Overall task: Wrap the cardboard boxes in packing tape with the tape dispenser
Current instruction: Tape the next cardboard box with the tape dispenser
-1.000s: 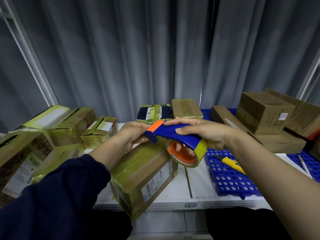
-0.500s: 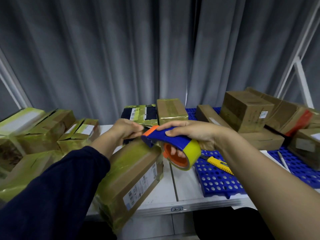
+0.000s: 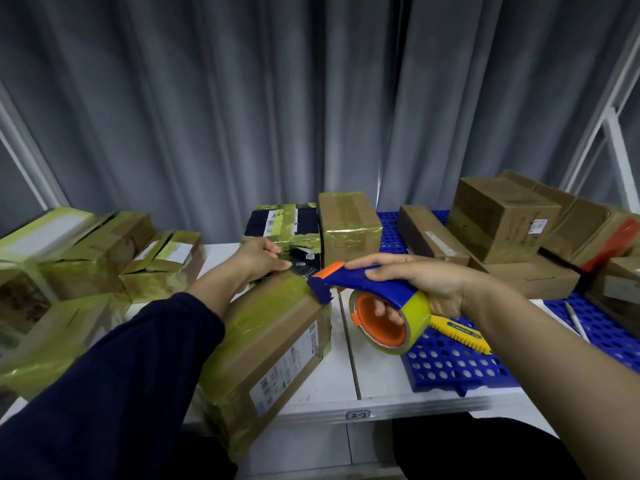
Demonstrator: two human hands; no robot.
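Note:
A long cardboard box (image 3: 277, 344), partly wrapped in yellowish tape and bearing a white label, lies at the white table's (image 3: 377, 379) front edge. My left hand (image 3: 258, 259) grips its far top end, fingers curled over the edge. My right hand (image 3: 415, 285) holds the blue and orange tape dispenser (image 3: 381, 303) with its yellow tape roll, fingers through the core. The dispenser's blade end touches the box's far right top corner.
Several tape-wrapped boxes (image 3: 86, 258) are piled at the left. A dark box (image 3: 287, 230) and a wrapped box (image 3: 348, 226) stand behind. Plain cardboard boxes (image 3: 502, 220) sit on a blue perforated pallet (image 3: 450, 368) at right, with a yellow utility knife (image 3: 460, 332) and a pen (image 3: 576, 322).
The dispenser has dropped to the box's far right corner. My left hand has slid along the box's far end. My view has turned to the right.

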